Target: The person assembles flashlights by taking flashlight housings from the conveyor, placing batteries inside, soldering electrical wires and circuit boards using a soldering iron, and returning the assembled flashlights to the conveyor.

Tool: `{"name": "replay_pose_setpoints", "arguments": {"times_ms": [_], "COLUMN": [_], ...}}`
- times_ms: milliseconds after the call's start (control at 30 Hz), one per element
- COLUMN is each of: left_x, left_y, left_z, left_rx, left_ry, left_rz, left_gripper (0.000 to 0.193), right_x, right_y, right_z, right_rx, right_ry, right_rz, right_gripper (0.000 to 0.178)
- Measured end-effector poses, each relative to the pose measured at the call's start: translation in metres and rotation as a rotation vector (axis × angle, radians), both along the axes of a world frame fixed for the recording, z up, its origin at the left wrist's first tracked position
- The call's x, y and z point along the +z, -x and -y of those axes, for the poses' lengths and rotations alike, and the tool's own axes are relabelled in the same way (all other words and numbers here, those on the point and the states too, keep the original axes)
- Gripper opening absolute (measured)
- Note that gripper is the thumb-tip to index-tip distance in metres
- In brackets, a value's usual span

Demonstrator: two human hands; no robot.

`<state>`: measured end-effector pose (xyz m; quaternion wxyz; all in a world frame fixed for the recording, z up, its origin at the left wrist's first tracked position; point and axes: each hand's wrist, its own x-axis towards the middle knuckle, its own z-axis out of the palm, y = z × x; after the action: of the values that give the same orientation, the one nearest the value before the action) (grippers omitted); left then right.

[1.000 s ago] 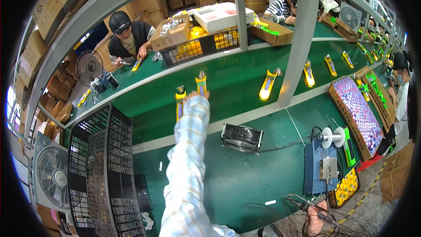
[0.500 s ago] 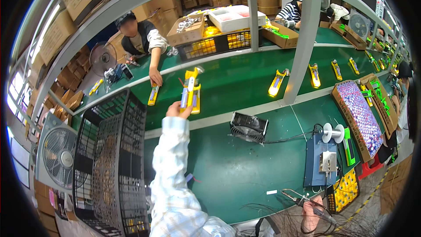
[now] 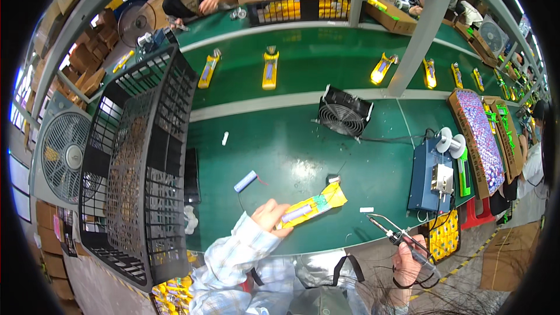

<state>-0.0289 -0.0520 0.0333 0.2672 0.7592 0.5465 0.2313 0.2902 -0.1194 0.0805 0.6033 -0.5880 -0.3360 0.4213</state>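
Note:
My left hand (image 3: 270, 217) grips the near end of a yellow plastic housing (image 3: 310, 206) lying on the green bench. A blue cylindrical battery (image 3: 297, 214) sits inside it, and thin wires show near its far end. Beside that end is a small dark and silver part (image 3: 333, 179). A loose blue battery (image 3: 246, 181) with wires lies just beyond my left hand. At the bench's front edge, my right hand (image 3: 406, 263) is closed around a soldering iron (image 3: 396, 237), its tip pointing up and left, apart from the housing.
A black crate (image 3: 153, 157) stands on the left. Ahead are a small black fan (image 3: 344, 112) and a belt (image 3: 321, 61) carrying several yellow housings. A blue soldering station (image 3: 424, 181) with a solder spool (image 3: 451, 142) stands right. A co-worker (image 3: 192, 0) sits across the belt.
My left hand has come back from the belt to the near bench, where it now holds a yellow housing. My right hand has raised the soldering iron. The co-worker's hand has left the belt.

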Motion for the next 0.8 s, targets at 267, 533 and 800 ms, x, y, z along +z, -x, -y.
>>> {"name": "replay_pose_setpoints", "arguments": {"times_ms": [267,533,800], "left_x": [-0.001,-0.018,-0.035], "left_y": [0.006,-0.026,-0.029], "left_z": [-0.009,-0.043,-0.051], "left_rx": [-0.011,-0.135,-0.149], "left_ry": [-0.159,-0.303,-0.153], "left_rz": [-0.202,0.156,0.263], "left_gripper": [0.056,0.021,0.02], "right_x": [-0.016,-0.027,-0.044], "right_y": [0.023,0.035,0.028], "right_z": [-0.015,-0.038,-0.043], "right_rx": [0.136,0.177,0.244], "right_ry": [0.164,0.145,0.117], "right_rz": [0.105,0.02,0.114], "right_gripper": [0.021,0.032,0.034]}}
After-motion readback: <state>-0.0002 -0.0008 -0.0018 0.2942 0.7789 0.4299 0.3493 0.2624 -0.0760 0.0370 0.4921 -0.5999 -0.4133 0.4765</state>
